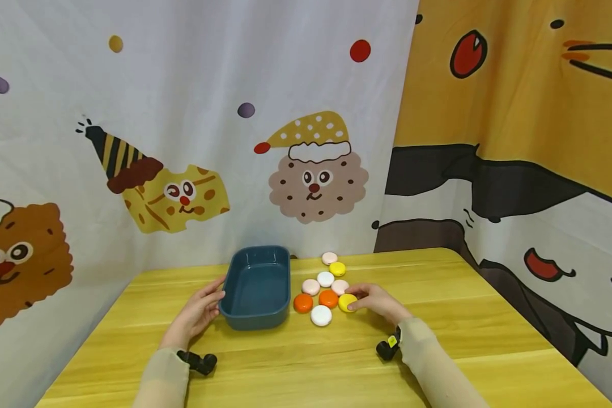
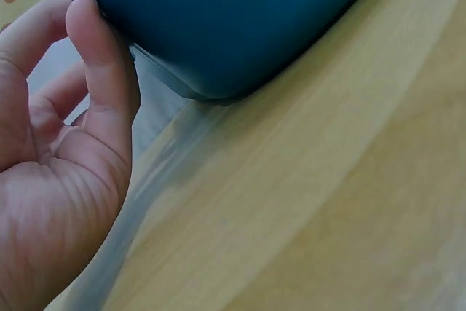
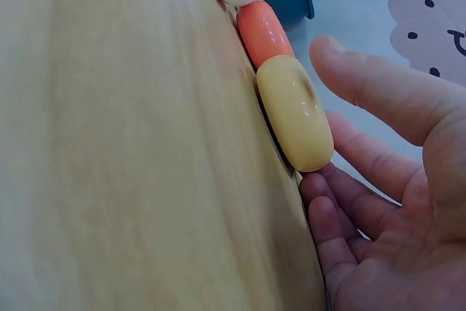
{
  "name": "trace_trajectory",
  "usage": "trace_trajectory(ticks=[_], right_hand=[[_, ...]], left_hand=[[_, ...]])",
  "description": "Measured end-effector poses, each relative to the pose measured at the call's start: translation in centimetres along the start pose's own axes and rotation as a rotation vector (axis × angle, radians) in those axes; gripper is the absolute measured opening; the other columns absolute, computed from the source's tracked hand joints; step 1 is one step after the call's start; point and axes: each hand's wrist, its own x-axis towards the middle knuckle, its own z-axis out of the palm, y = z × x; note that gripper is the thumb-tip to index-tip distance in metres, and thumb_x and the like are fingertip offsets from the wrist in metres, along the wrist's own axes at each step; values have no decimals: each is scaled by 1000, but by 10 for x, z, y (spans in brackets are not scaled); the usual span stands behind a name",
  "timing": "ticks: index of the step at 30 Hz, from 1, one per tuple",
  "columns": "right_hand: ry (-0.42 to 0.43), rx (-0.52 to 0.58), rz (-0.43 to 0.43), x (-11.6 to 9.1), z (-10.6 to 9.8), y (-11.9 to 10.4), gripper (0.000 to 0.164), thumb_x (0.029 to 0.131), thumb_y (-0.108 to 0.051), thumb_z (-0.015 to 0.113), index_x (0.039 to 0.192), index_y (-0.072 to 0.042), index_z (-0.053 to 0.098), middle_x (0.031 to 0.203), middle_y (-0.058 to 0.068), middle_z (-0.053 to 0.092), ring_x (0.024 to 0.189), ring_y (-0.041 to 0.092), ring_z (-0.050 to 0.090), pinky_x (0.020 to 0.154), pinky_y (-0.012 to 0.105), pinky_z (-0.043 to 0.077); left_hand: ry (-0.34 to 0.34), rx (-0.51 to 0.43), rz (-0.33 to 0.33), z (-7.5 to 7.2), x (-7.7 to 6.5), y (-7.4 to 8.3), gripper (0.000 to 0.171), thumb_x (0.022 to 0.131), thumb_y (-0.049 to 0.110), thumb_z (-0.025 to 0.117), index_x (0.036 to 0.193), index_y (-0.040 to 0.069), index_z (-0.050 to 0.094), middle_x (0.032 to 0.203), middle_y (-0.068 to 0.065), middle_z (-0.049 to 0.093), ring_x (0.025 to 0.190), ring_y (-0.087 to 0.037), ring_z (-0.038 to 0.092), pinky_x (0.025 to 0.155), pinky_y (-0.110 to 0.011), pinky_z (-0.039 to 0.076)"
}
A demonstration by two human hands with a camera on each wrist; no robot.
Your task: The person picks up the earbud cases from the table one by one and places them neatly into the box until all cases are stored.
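Observation:
My left hand (image 1: pixel 199 313) is at the left side of a deep teal rectangular box (image 1: pixel 255 321), its thumb and fingers touching the outer wall near the rim. My right hand (image 1: pixel 377 302) reaches in from the right around a glossy yellow disc (image 1: pixel 346 304). In the right wrist view, the thumb stands over this thick rounded yellow disc (image 3: pixel 295 114), apart from it, while the fingers lie along its side. Beside it are an orange disc (image 1: pixel 328 298), a pale pink disc (image 1: pixel 340 287) and a white disc (image 1: pixel 321 315).
More discs lie in a loose cluster right of the box: another orange disc (image 1: pixel 303 303), a pink disc (image 1: pixel 310 287), a white disc (image 1: pixel 325 279), and a yellow disc (image 1: pixel 338 268) near the far edge. A printed curtain (image 1: pixel 194 113) hangs behind the wooden table (image 1: pixel 296 374).

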Motion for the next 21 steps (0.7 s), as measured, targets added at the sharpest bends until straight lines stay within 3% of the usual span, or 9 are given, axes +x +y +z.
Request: trace_trajectory(ticks=[6,11,18,21], right_hand=[[9,-19,-11,1,1,0,46,76,-15,82,118,-4,67,110,6,62,95,21,50,84,33,41],[-8,-42,-47,1,1,-2,47,74,-11,83,118,-4,67,109,7,63,96,22,52,84,34,42],[-37,-46,-68,-1,1,-1,49,74,-7,82,120,-4,65,113,8,62,98,23,53,86,34,43],[-39,-39,-86,-2,1,0,51,74,-7,81,122,-2,64,112,9,62,97,23,53,84,33,43]], left_hand=[[-25,-19,14,-1,0,-1,63,101,5,49,155,4,16,145,-19,13,58,-1,51,55,-12,46],[-26,-13,19,-2,0,-2,64,100,5,50,154,4,16,139,-17,19,57,-1,51,55,-12,46],[-34,-17,19,-3,-1,-4,65,100,5,50,155,4,15,151,-19,7,58,-1,52,56,-13,47],[-23,-18,23,-3,0,-4,65,100,5,51,154,3,16,145,-18,18,57,-1,51,55,-13,47]])
